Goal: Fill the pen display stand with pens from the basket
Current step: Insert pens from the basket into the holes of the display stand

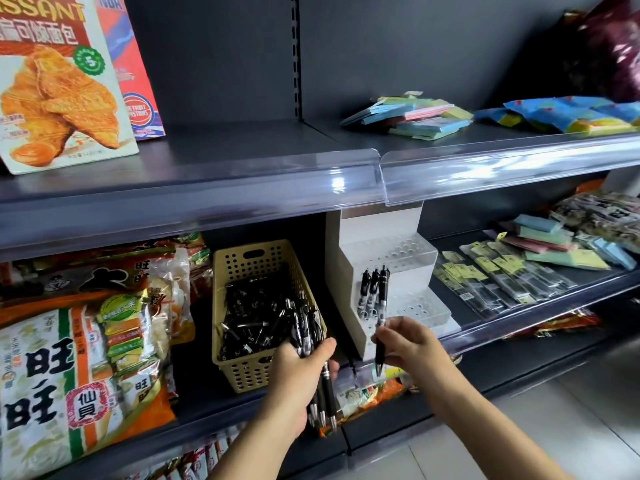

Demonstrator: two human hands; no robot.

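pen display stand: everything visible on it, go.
The pen display stand is a white stepped unit, plastic-looking, whose translucent tiers carry round holes, mostly empty. It stands upright on the middle shelf, right of the yellow basket, its top under the upper shelf. A few black pens stand in holes at its left. The right hand, pinching a pen, hides part of its lowest step.

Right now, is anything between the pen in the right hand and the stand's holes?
Nothing visible blocks it. The right hand holds the pen right by the stand, with open holes nearby.
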